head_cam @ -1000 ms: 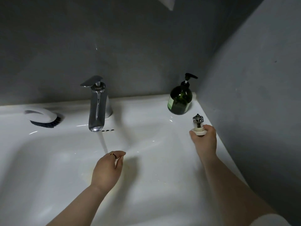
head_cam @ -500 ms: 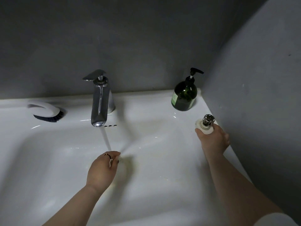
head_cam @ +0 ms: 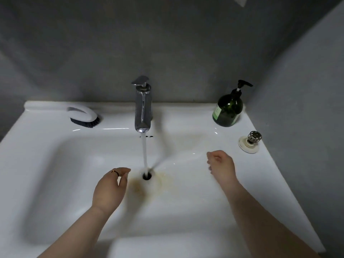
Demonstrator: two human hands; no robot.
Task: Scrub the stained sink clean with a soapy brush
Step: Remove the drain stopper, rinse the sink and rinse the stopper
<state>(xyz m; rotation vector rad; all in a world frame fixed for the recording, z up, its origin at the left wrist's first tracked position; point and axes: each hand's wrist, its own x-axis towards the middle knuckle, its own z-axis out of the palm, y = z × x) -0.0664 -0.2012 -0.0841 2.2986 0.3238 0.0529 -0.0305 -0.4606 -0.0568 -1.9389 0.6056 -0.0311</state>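
Glossy white sink [head_cam: 55, 164], polished metal tap [head_cam: 143, 108], matt grey walls [head_cam: 167, 43].
The sink is smooth glazed ceramic, dulled by yellow-brown stains [head_cam: 139, 188] round the drain hole [head_cam: 147, 176]. The tap is mirror-bright chrome. The scrub brush [head_cam: 83, 116] has a smooth white plastic handle and dark bristles. The soap bottle [head_cam: 228, 110] is glossy dark green, glass or plastic I cannot tell, with a black plastic pump. The drain stopper [head_cam: 249, 142] shows a shiny metal basket on a pale matt disc.

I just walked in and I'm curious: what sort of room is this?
Probably a bathroom: a white sink against grey walls, a chrome tap running into its drain, and a green pump soap bottle on the rim.
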